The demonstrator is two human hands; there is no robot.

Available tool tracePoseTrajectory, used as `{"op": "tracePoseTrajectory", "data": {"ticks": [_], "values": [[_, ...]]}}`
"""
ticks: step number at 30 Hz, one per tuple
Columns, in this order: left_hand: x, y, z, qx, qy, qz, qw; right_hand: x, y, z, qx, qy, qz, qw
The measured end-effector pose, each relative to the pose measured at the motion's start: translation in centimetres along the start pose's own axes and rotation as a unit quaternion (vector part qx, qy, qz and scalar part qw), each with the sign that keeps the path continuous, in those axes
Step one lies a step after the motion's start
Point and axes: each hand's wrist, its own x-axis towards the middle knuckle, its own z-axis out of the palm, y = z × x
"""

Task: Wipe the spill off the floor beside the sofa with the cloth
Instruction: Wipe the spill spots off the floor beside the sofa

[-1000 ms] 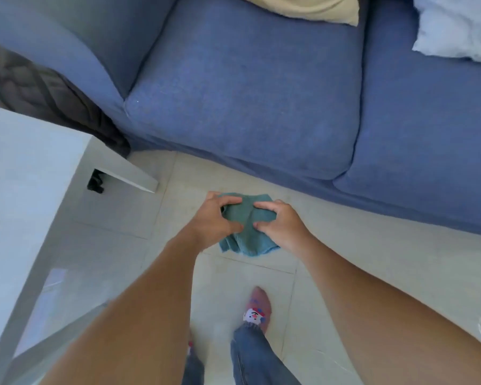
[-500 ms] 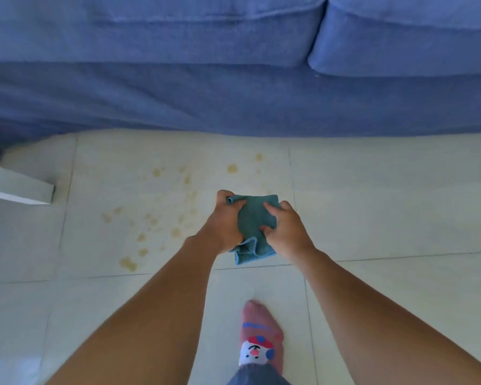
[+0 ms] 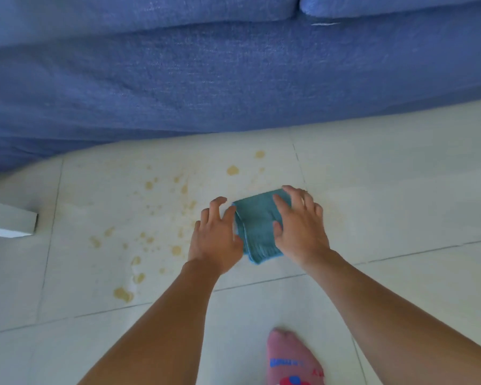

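A folded teal cloth lies flat on the pale tiled floor, just right of the spill. The spill is a scatter of yellowish-brown drops spread over one tile in front of the sofa, with a larger drop near the sofa base. My right hand rests on the cloth's right part, fingers spread and thumb on the fabric, pressing it down. My left hand hovers at the cloth's left edge with fingers apart, its thumb close to the fold.
The blue sofa fills the top of the view, its skirt reaching the floor just beyond the spill. A white table corner juts in at the left edge. My foot in a pink sock stands below the cloth.
I have bent lower, so the floor looks closer. The cloth went from being held in both hands to lying on the floor, and both hands have spread their fingers.
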Motion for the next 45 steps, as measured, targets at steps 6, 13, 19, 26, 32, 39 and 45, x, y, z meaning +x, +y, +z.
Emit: {"op": "tracePoseTrajectory", "data": {"ticks": [6,13,19,26,32,39,45], "values": [[-0.6,-2.7,0.0,0.029,0.001,0.023,0.999,-1.6,0.0,2.2,0.002,-0.158,-0.068,0.985],[-0.4,-4.3,0.1,0.078,-0.056,0.020,0.995,-0.8,1.1,2.4,0.008,-0.111,0.039,0.993],[1.2,-5.3,-0.9,0.096,-0.064,0.050,0.992,-0.8,-1.8,3.2,-0.015,-0.127,-0.058,0.990],[2.9,-4.2,-1.5,0.073,-0.046,0.027,0.996,0.7,1.5,3.4,-0.010,-0.097,0.035,0.995],[2.9,-5.0,-1.1,0.023,-0.059,-0.001,0.998,-0.9,-0.9,3.6,-0.036,-0.122,-0.094,0.987],[3.3,-5.5,-0.8,-0.002,-0.053,0.007,0.999,6.2,-0.9,3.5,-0.016,-0.070,0.056,0.996],[3.3,-5.9,-0.8,-0.019,-0.063,0.000,0.998,0.7,0.5,3.9,-0.039,-0.093,-0.047,0.994]]}}
